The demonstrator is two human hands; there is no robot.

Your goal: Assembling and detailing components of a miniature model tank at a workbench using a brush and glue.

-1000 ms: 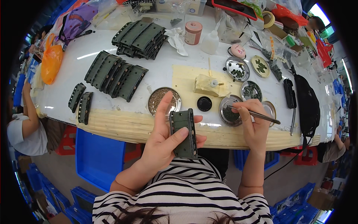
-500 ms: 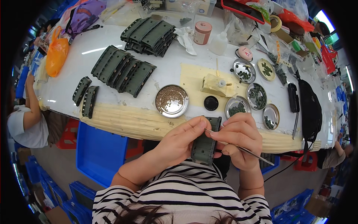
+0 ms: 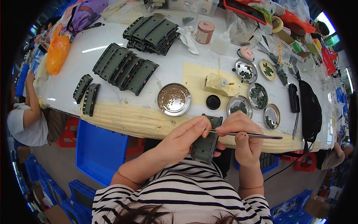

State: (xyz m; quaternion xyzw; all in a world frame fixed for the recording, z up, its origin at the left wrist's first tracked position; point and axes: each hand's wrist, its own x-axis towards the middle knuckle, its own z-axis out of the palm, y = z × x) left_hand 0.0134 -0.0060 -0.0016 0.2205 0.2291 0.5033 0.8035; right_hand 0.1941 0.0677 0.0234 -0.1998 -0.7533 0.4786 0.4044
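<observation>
In front of my body, my left hand [image 3: 182, 139] is closed round a dark green curved plate [image 3: 205, 147], held upright just off the table's near edge. Its thumb and forefinger meet at the plate's upper left part. My right hand [image 3: 245, 137] pinches metal tweezers [image 3: 266, 135], whose shaft lies nearly level. The tips reach to my left fingertips over the plate; whether they grip a small part there is too fine to make out. Beyond the plate stands a round metal dish [image 3: 179, 109] of small brown bits.
Stacked green plates [image 3: 151, 31] and a row of others [image 3: 121, 69] fill the left side, beside two narrow pieces [image 3: 89, 99]. Metal dishes [image 3: 271, 116] with small green parts stand at right, near a taped block [image 3: 216, 86] and black cap [image 3: 213, 102]. A blue tray [image 3: 99, 149] is below.
My right hand has turned, swinging the tweezers from a downward slant to nearly level. My left hand keeps its hold on the plate. The table view has shifted slightly.
</observation>
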